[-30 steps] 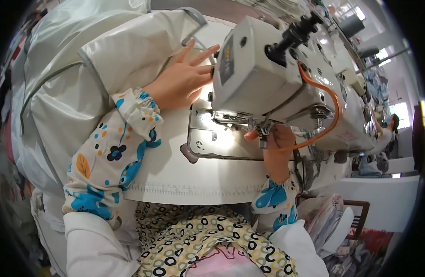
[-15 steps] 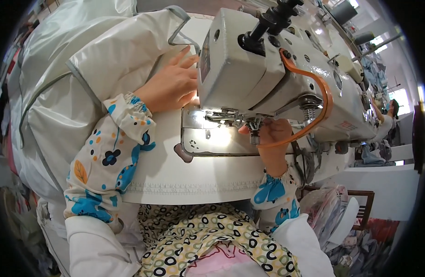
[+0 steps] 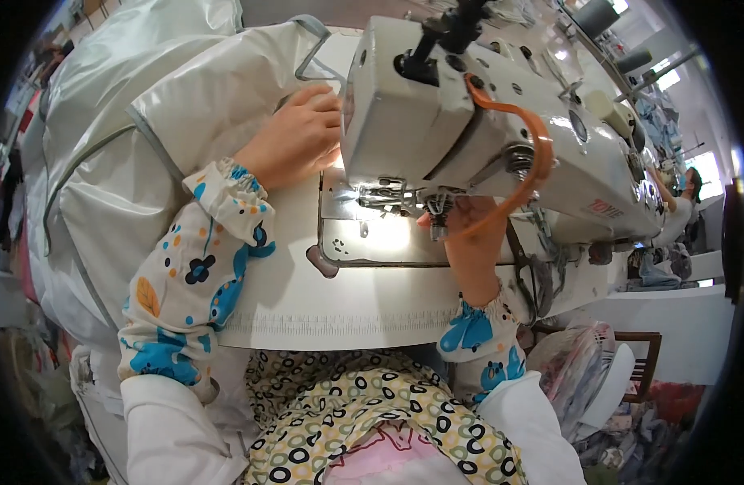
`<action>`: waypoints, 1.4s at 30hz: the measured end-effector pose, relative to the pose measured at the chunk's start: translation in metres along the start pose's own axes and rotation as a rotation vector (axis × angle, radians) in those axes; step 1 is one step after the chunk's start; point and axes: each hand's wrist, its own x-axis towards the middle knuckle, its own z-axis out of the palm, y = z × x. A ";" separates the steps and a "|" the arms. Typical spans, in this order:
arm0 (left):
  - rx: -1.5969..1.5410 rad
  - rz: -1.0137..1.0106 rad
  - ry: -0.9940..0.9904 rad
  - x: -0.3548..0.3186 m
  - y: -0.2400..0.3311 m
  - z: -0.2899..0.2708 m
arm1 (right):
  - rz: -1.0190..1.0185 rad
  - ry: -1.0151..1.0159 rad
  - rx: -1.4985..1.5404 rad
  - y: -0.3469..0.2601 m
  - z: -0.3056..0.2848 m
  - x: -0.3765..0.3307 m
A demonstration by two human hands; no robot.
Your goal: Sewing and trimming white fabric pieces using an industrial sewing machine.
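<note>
A white industrial sewing machine (image 3: 404,105) stands before me, its lamp lighting the metal plate (image 3: 352,208) under the needle area. My left hand (image 3: 301,133) lies against the left side of the machine head, fingers curled together and fingertips partly hidden. Beside it spreads a big piece of shiny white fabric (image 3: 105,190) with grey bound edges; one edge runs behind the head. My right hand (image 3: 475,222) reaches under the machine arm, right of the presser parts (image 3: 392,196). An orange curved strip (image 3: 533,149) crosses in front of it, and most of its fingers are hidden.
The white tabletop (image 3: 283,295) has a ruler scale along its front edge. To the right are a wooden chair (image 3: 647,364) and piled bagged cloth (image 3: 562,364). Another person (image 3: 679,214) is at the far right, near hanging garments.
My left hand's fingers, spread before, are now drawn together and curled. The right hand stays under the arm. The view has shifted slightly, so the machine appears further left and higher.
</note>
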 end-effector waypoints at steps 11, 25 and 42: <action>0.361 -0.325 -0.078 -0.041 0.032 -0.018 | 0.150 0.005 -1.051 -0.061 -0.107 -0.085; 0.095 -0.510 0.057 -0.050 0.021 -0.033 | 0.545 -0.133 -1.420 -0.051 -0.126 -0.096; -0.053 -0.548 0.176 -0.047 0.020 -0.031 | 0.945 -0.479 0.365 -0.069 0.067 -0.042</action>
